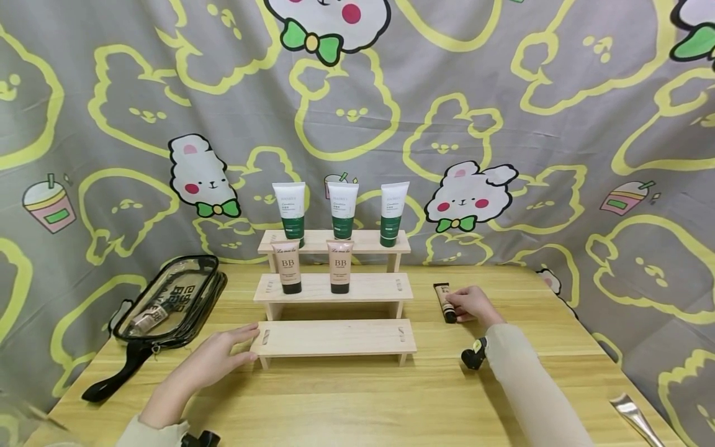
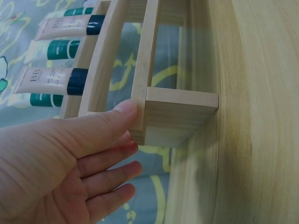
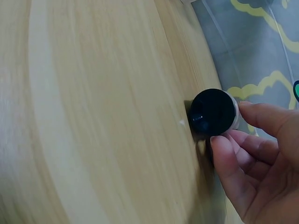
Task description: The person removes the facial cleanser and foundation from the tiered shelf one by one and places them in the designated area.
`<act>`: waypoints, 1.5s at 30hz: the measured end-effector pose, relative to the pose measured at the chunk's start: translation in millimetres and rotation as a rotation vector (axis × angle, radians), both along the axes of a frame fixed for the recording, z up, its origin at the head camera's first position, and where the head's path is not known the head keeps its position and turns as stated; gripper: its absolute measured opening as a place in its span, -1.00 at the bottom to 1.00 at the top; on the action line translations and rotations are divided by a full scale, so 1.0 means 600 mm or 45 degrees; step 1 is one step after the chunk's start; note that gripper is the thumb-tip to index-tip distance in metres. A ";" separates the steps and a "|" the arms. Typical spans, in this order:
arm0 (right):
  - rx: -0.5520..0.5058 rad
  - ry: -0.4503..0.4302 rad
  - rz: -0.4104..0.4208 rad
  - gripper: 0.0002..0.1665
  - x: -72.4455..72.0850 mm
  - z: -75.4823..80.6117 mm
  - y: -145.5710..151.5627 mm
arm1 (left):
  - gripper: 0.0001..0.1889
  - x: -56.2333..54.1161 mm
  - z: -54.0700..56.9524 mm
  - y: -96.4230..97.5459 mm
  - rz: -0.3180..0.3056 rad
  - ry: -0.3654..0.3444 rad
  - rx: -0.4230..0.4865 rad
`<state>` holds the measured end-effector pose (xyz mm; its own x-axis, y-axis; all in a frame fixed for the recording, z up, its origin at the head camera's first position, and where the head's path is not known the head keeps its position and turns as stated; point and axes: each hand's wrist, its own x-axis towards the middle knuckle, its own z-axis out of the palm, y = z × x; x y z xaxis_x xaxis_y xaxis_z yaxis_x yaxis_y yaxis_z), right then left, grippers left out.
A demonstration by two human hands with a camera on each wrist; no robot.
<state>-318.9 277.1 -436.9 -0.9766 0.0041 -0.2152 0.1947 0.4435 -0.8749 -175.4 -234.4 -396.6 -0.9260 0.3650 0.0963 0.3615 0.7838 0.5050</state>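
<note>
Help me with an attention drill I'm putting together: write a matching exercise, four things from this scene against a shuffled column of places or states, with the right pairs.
Things
1. White-and-green tubes
2. Left hand
3. Clear pouch
4. Right hand

Places or states
A. Touching the left end of the lowest shelf
B. Gripping a dark-capped tube
C. Standing in a row on the top shelf
D. Lying on the table with a BB tube visible inside

Right pairs
1-C, 2-A, 3-D, 4-B
</note>
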 end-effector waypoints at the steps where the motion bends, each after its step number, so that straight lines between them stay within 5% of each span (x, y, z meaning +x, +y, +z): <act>1: -0.004 -0.002 0.002 -0.60 0.000 0.000 0.001 | -0.48 0.000 0.000 0.000 0.006 -0.002 0.000; 15: -0.073 0.016 0.048 -0.60 0.001 0.006 0.017 | -0.47 -0.001 -0.002 0.000 0.007 0.000 -0.004; 23: 0.078 0.176 0.162 -0.53 0.018 0.068 0.019 | -0.47 -0.002 -0.003 -0.001 0.012 -0.013 -0.003; 30: 0.052 0.325 0.251 -0.48 0.031 0.130 0.003 | -0.47 -0.002 -0.002 -0.002 0.014 -0.019 0.004; 39: 0.009 0.472 0.350 -0.51 0.063 0.195 -0.062 | -0.48 -0.002 -0.002 -0.001 0.002 0.015 -0.005; 45: -0.004 0.541 0.423 -0.57 0.077 0.211 -0.115 | -0.48 -0.002 -0.002 -0.001 0.008 0.018 -0.004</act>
